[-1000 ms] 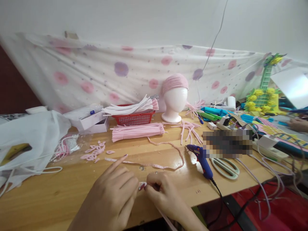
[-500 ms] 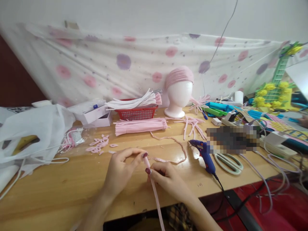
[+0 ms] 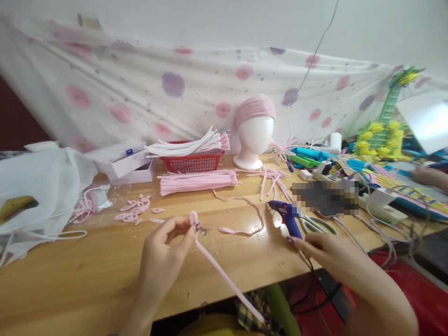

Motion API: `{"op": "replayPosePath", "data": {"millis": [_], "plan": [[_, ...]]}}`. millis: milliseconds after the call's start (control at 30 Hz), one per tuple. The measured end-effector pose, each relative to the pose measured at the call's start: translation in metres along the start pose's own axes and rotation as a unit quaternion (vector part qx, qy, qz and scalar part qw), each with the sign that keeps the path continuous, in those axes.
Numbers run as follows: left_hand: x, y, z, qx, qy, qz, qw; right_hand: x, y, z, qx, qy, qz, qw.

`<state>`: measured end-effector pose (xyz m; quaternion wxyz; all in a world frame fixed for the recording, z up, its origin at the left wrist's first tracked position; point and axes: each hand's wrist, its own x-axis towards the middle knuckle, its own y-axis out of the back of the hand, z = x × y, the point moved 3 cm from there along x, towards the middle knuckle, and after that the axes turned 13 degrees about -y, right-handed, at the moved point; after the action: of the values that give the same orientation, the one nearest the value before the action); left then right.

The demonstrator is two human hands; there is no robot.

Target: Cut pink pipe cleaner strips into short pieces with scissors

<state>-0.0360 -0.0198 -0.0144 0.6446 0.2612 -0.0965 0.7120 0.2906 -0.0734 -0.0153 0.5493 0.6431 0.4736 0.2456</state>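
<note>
Pinched between the thumb and fingers of my left hand is a pink pipe cleaner, a fuzzy stem folded into a small loop at its top. Its long tail slants down to the right past the table's front edge. My right hand is closed at the lower end of the handle of a blue hot glue gun, which lies on the table with its nozzle to the left. Scissors with pale handles lie just behind that hand. A measuring tape curves across the table between the hands.
Pink loops lie at left, near a white bag. Behind stand a bundle of pink pipe cleaners, a red basket and a foam head. Power strips and cables crowd the right. Another person's hand shows far right.
My right hand has let go of the pink pipe cleaner and moved right to the glue gun. My left hand still holds the pipe cleaner. The view has turned slightly right.
</note>
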Motion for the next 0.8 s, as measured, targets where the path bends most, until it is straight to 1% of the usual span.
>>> {"op": "replayPosePath", "data": {"millis": [33, 67, 100, 133, 167, 233, 300, 333, 433, 500, 533, 600, 667, 800], "plan": [[-0.002, 0.002, -0.003, 0.000, 0.008, 0.000, 1.000, 0.007, 0.005, 0.011, -0.015, -0.048, 0.053, 0.997], [-0.004, 0.003, -0.007, 0.004, 0.017, -0.005, 1.000, 0.013, 0.007, 0.015, -0.008, -0.068, 0.104, 0.992], [-0.005, 0.004, -0.009, 0.012, 0.027, -0.009, 1.000, 0.020, 0.005, 0.016, -0.001, -0.075, 0.125, 0.989], [-0.007, 0.005, -0.011, 0.019, 0.035, -0.012, 0.999, 0.026, 0.001, 0.012, 0.011, -0.066, 0.126, 0.990], [-0.008, 0.005, -0.013, 0.024, 0.042, -0.015, 0.999, 0.032, -0.004, 0.005, 0.024, -0.044, 0.114, 0.992], [-0.009, 0.004, -0.013, 0.027, 0.051, -0.019, 0.998, 0.039, -0.011, -0.007, 0.027, -0.024, 0.103, 0.994], [-0.010, 0.002, -0.013, 0.022, 0.057, -0.034, 0.998, 0.040, -0.011, -0.011, 0.027, -0.016, 0.099, 0.995], [-0.010, 0.001, -0.012, 0.023, 0.060, -0.044, 0.997, 0.038, -0.010, -0.009, 0.032, -0.011, 0.094, 0.995], [-0.011, -0.001, -0.013, 0.030, 0.067, -0.059, 0.996, 0.033, 0.002, 0.013, 0.067, -0.001, 0.099, 0.993], [-0.013, -0.003, -0.015, 0.030, 0.072, -0.058, 0.995, 0.033, 0.011, 0.036, 0.073, -0.048, 0.164, 0.983], [-0.013, -0.005, -0.017, 0.028, 0.076, -0.061, 0.995, 0.035, 0.013, 0.046, 0.057, -0.072, 0.182, 0.979], [-0.015, -0.007, -0.020, 0.020, 0.083, -0.066, 0.994, 0.043, 0.011, 0.059, 0.031, -0.088, 0.178, 0.980], [-0.017, -0.008, -0.025, 0.017, 0.092, -0.082, 0.992, 0.053, 0.005, 0.064, 0.024, -0.091, 0.177, 0.980], [-0.020, -0.006, -0.032, 0.005, 0.108, -0.103, 0.989, 0.064, -0.005, 0.061, 0.036, -0.094, 0.212, 0.972]]}}
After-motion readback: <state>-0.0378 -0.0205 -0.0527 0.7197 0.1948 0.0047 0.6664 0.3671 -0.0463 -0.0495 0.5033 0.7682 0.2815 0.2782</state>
